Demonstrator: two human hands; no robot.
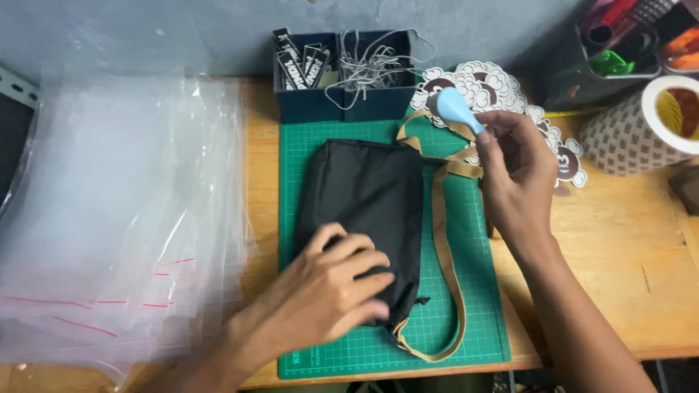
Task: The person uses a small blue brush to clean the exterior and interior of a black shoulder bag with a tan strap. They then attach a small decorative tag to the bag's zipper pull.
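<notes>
A black fabric pouch with a tan strap lies on a green cutting mat. My left hand presses flat on the pouch's lower part, fingers spread. My right hand hovers over the mat's right edge and holds a small light-blue bulb-shaped tool between thumb and fingers, its rounded end pointing up and left above the strap.
A stack of clear plastic bags covers the table's left side. A dark blue box with metal chains and tags stands behind the mat. Sheep-shaped stickers lie beside it. A tape roll and a holder with tools sit at the right.
</notes>
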